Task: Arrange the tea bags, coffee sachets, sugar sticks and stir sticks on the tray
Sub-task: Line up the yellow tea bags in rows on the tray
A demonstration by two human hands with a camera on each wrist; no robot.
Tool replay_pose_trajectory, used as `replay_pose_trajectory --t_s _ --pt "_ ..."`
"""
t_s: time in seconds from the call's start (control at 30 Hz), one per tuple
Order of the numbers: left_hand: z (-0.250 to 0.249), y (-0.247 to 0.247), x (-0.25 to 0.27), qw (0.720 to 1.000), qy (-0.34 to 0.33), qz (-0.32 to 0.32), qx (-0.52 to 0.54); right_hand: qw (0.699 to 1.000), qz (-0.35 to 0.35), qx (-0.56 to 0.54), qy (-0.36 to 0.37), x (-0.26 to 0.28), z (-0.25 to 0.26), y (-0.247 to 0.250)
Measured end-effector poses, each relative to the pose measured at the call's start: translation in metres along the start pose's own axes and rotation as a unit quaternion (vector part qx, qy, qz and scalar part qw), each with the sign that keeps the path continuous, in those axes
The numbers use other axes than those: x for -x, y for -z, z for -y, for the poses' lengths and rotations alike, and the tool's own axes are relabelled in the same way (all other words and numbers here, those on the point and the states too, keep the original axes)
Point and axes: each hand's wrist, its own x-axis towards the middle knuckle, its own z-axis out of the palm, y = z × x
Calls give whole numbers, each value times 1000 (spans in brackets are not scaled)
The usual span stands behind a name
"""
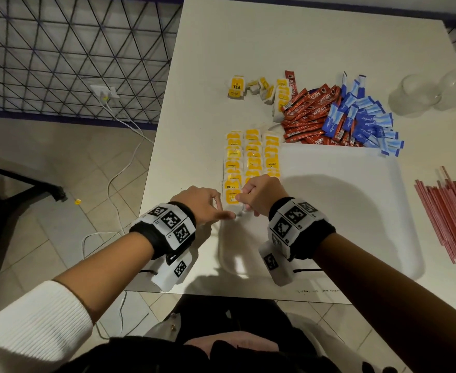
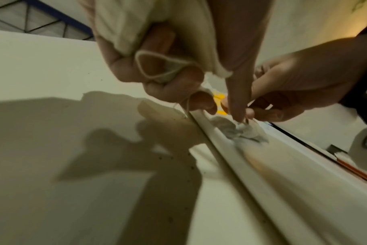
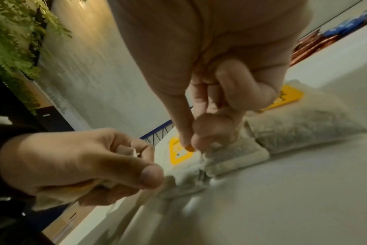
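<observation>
Yellow-tagged tea bags [image 1: 252, 157] lie in three columns at the left end of the white tray [image 1: 356, 211]. At the near end of the left column, my right hand [image 1: 244, 200] pinches a tea bag [image 3: 235, 155] between thumb and fingertips on the tray floor. My left hand [image 1: 225, 211] is beside it at the tray's left rim [image 2: 230, 157]. It grips a bunch of tea bags [image 2: 136, 24] in its curled fingers, with the index finger stretched down to the bag. Coffee sachets [image 1: 307, 114], blue sugar sticks [image 1: 364, 117] and red stir sticks [image 1: 450, 216] lie off the tray.
A few loose tea bags [image 1: 262, 90] lie on the table beyond the tray. Upturned clear glasses [image 1: 415, 94] stand at the far right. The table's left edge runs close to my left wrist, with floor and a white cable below.
</observation>
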Motion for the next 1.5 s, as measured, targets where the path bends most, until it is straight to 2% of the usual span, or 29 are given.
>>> replay_pose_trajectory --t_s 0.23,0.47,0.6,0.73,0.8,0.9,0.97,1.03,1.07,1.1,1.2,1.27,1.3,1.37,1.5 --pt "-8 -1 -2 994 11 -23 -111 999 -17 26 7 1 0 -2" --pt "-7 1 1 994 16 -18 -103 999 -38 18 13 7 1 2" --pt "-7 10 8 999 21 -23 -7 997 -21 -54 46 17 3 9" --pt "-16 26 11 983 8 -74 168 986 82 -136 46 32 10 16" --pt "-23 32 10 949 1 -45 313 973 134 -185 25 38 15 18" --pt "-29 37 10 834 39 36 550 961 173 -214 14 43 20 21" --pt "-32 35 10 788 44 71 610 953 180 -245 -2 45 21 21" --pt "-38 32 10 766 46 78 636 944 184 -273 -27 45 20 19" --pt "-42 31 10 772 49 58 631 947 181 -264 -31 43 18 17" --pt "-45 29 10 795 45 24 605 955 171 -240 -27 41 15 15" --pt "-38 23 9 905 22 -78 418 976 147 -159 -4 38 4 11" --pt "-25 21 11 964 4 -97 249 979 148 -139 -1 38 -1 11" --pt "-18 21 13 979 4 -89 181 979 148 -138 -1 38 -3 11" --pt "-6 17 17 994 33 -55 89 981 142 -135 -1 36 -4 12" --pt "6 6 19 995 89 -26 22 986 125 -108 6 34 -2 13"
